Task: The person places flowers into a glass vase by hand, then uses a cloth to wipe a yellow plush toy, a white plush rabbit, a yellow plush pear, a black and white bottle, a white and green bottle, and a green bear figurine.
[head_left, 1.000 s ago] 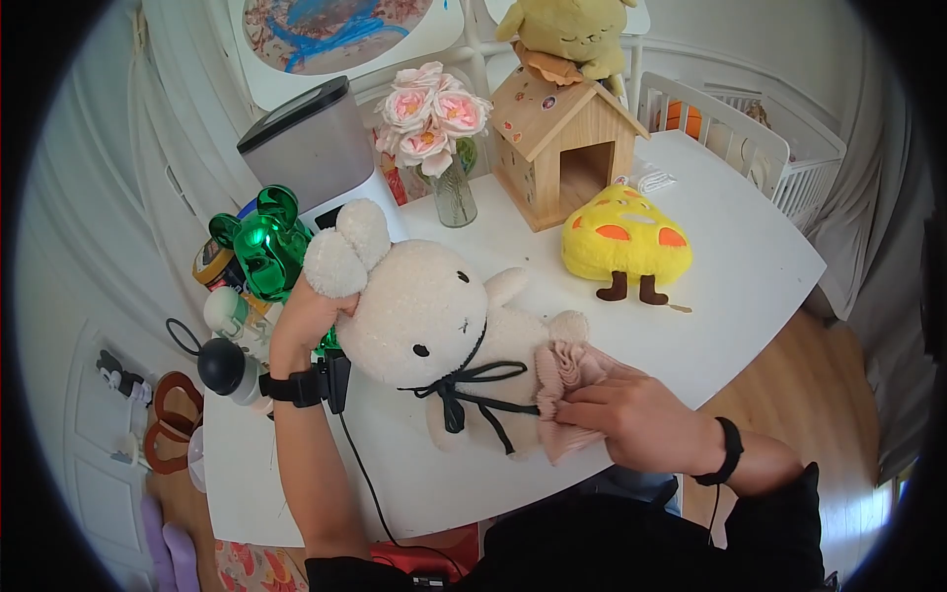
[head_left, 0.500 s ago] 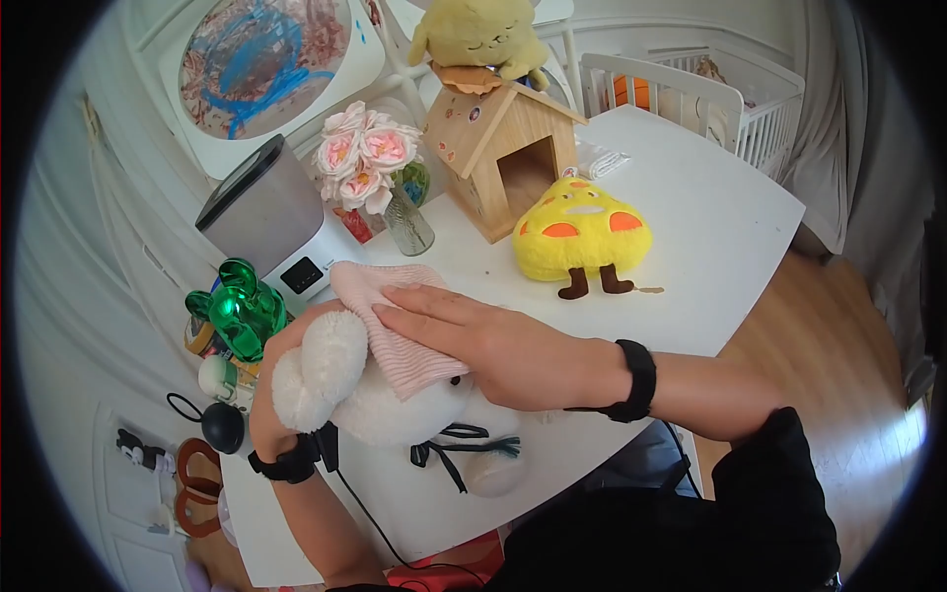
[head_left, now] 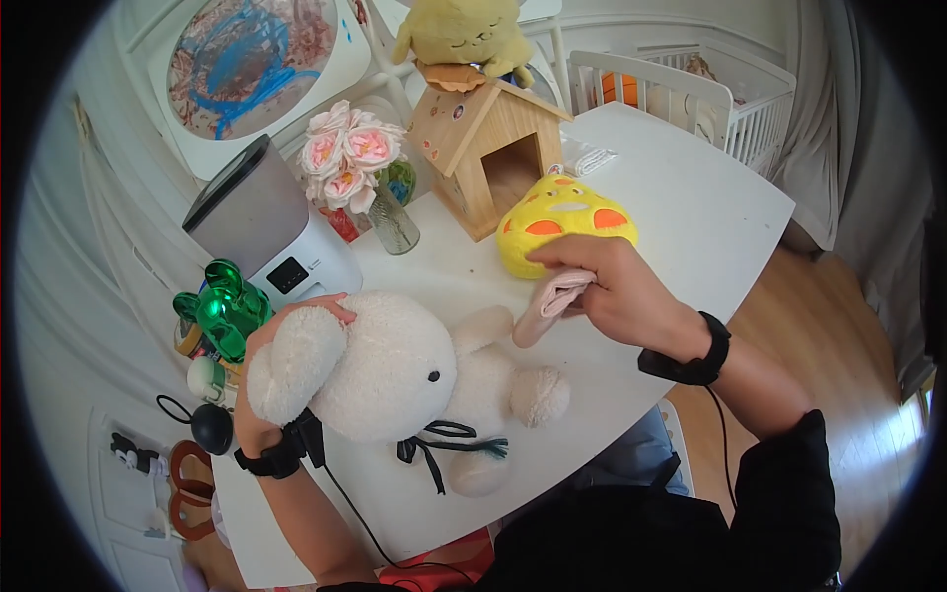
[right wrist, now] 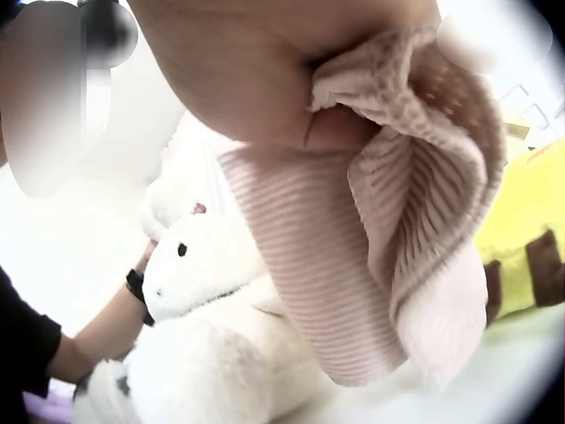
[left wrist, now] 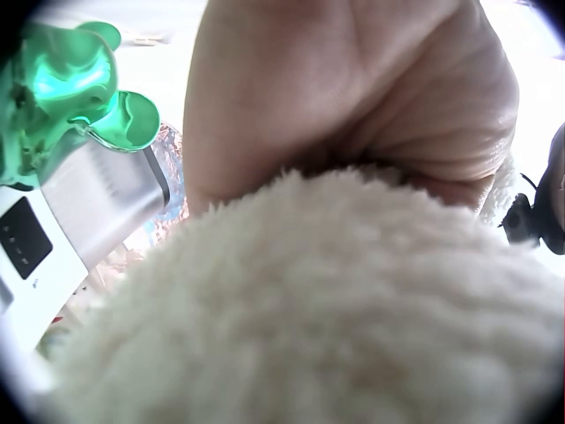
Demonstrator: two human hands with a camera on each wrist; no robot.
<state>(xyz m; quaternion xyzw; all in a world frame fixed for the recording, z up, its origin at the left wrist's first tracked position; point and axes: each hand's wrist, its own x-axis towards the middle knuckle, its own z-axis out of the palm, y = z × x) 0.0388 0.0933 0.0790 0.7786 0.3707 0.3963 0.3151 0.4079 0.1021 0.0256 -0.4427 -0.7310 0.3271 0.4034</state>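
A white plush bunny (head_left: 390, 370) with a black ribbon (head_left: 439, 449) round its neck lies back on the table, its head toward the left. My left hand (head_left: 281, 323) grips the back of its head beside the ears; in the left wrist view white fur covers those fingertips. My right hand (head_left: 629, 296) pinches a folded pink ribbed cloth (right wrist: 309, 256) between thumb and fingers, held up past the bunny's feet. That cloth hangs like a soft open tube in the right wrist view. Just behind the right hand sits a yellow plush (head_left: 552, 222) with orange spots and brown legs.
Along the back of the white table (head_left: 710, 207) stand a wooden house (head_left: 469, 148), a vase of pink roses (head_left: 397, 227) and a grey-and-white appliance (head_left: 316, 252). A shiny green bear figure (head_left: 232, 311) and a black round-topped bottle (head_left: 211, 427) are beside my left arm.
The pink cloth went from the bunny's lower body to over its face, and is now lifted off to the right in my right hand. My left hand has stayed at the bunny's head.
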